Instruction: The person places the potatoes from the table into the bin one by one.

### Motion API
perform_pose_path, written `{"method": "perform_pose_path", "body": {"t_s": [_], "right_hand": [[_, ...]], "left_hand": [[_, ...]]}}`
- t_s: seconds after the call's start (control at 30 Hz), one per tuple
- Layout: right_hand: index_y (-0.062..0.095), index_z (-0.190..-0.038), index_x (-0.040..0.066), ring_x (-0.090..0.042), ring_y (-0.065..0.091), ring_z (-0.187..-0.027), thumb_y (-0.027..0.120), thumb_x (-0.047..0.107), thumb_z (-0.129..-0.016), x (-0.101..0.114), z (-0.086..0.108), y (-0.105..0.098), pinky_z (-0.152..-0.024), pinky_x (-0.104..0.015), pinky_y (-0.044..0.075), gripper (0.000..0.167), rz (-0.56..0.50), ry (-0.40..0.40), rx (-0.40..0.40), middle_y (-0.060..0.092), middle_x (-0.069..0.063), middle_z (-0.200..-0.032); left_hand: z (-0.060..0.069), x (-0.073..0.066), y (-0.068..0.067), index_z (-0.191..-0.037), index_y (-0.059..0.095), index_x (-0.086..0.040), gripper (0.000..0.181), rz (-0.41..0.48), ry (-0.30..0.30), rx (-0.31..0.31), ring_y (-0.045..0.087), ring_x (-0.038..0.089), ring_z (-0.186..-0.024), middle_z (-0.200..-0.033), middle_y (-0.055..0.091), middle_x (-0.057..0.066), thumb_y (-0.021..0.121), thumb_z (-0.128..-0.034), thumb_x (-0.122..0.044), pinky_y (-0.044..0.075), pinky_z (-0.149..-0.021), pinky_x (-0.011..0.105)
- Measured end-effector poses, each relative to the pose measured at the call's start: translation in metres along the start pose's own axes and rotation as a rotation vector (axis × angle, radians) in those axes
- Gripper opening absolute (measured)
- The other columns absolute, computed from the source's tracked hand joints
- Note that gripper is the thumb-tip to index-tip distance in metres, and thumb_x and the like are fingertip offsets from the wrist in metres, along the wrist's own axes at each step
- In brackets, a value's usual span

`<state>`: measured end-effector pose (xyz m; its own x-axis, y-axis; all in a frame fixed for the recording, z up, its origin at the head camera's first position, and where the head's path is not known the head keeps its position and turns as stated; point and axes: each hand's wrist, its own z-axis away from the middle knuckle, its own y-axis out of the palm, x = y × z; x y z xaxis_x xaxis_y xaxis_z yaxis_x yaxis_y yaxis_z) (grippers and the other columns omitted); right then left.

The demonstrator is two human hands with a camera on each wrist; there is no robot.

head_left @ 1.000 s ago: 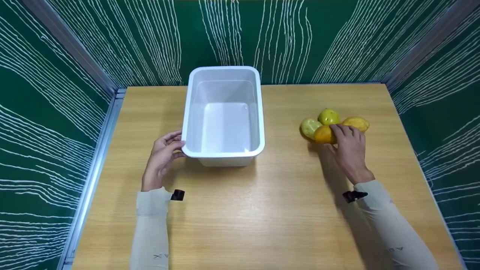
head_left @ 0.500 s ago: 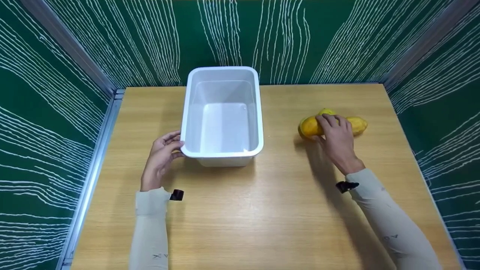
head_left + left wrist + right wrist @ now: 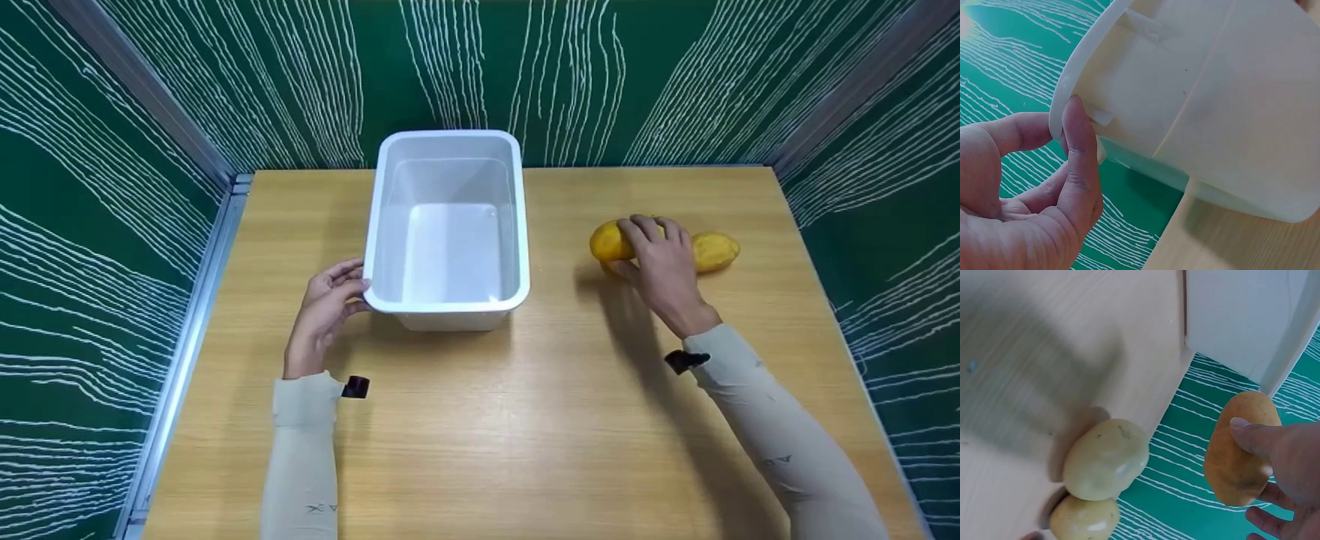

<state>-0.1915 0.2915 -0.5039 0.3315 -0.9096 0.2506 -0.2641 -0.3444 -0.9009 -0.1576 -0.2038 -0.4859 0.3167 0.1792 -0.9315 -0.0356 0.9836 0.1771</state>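
Fingers, right: fingers (image 3: 648, 229) of the right hand (image 3: 666, 274) curled over the orange fruit (image 3: 609, 242), thumb pressed to its side; their gap filled by it
Fingers, left: thumb and fingers of the left hand (image 3: 319, 311) pinch the near left rim of the white bin (image 3: 450, 307)
Orange fruit: apparently raised off the table (image 3: 480, 420); to the right of the bin, well apart from it
Other fruit: yellow fruit (image 3: 715, 253) just right of the right hand; in the right wrist view, a larger pale fruit (image 3: 1106, 459) touching a smaller fruit (image 3: 1085, 517); whether either is the yellow one cannot be told
Change: within the last second the orange fruit and right hand have shifted leftward; the left hand has kept its pinch
Meaning: the fruit is parting from its neighbours and nearing the bin, which the left hand seems to steady
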Motion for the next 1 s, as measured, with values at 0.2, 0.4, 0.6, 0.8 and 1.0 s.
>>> {"method": "perform_pose_path", "body": {"t_s": [0.2, 0.4, 0.6, 0.8, 1.0], "right_hand": [[0.058, -0.144, 0.003, -0.05, 0.047, -0.133, 0.084, 0.012, -0.091, 0.008, -0.012, -0.005, -0.117, -0.068, 0.037, 0.06, 0.0, -0.003, 0.022, 0.056, -0.024, -0.147], [0.057, -0.145, 0.003, -0.049, 0.047, -0.134, 0.084, 0.012, -0.092, 0.016, -0.025, -0.008, -0.119, -0.066, 0.037, 0.061, 0.006, -0.027, 0.032, 0.056, -0.024, -0.148], [0.058, -0.143, 0.003, -0.049, 0.05, -0.131, 0.085, 0.011, -0.09, 0.024, -0.036, -0.009, -0.116, -0.066, 0.04, 0.059, 0.006, -0.06, 0.008, 0.058, -0.023, -0.145], [0.058, -0.144, 0.004, -0.048, 0.049, -0.132, 0.084, 0.012, -0.091, 0.03, -0.045, -0.009, -0.117, -0.065, 0.039, 0.059, -0.006, -0.06, 0.013, 0.057, -0.022, -0.146], [0.058, -0.144, 0.005, -0.047, 0.048, -0.132, 0.082, 0.017, -0.093, 0.036, -0.055, -0.012, -0.115, -0.064, 0.04, 0.058, -0.029, -0.071, 0.019, 0.057, -0.021, -0.146]], "left_hand": [[-0.001, 0.0, 0.0, -0.148, 0.05, 0.008, 0.047, -0.009, 0.003, 0.004, 0.068, 0.015, -0.086, -0.111, 0.064, 0.006, 0.058, -0.1017, 0.006, 0.064, -0.071, 0.024], [-0.001, 0.0, 0.0, -0.148, 0.049, 0.009, 0.048, -0.005, 0.006, 0.004, 0.067, 0.014, -0.085, -0.108, 0.063, 0.005, 0.059, -0.101, 0.006, 0.064, -0.071, 0.023], [0.0, 0.0, 0.0, -0.149, 0.047, 0.01, 0.05, 0.003, 0.012, 0.009, 0.067, 0.014, -0.085, -0.109, 0.062, 0.004, 0.057, -0.1009, 0.008, 0.063, -0.069, 0.022], [-0.001, 0.001, 0.001, -0.15, 0.047, 0.01, 0.05, 0.007, 0.015, 0.01, 0.067, 0.014, -0.084, -0.112, 0.062, 0.006, 0.058, -0.1008, 0.007, 0.063, -0.067, 0.022], [-0.001, 0.002, 0.001, -0.149, 0.047, 0.01, 0.05, 0.008, 0.011, 0.0, 0.068, 0.014, -0.083, -0.111, 0.062, 0.006, 0.058, -0.1005, 0.007, 0.064, -0.068, 0.023]]}}
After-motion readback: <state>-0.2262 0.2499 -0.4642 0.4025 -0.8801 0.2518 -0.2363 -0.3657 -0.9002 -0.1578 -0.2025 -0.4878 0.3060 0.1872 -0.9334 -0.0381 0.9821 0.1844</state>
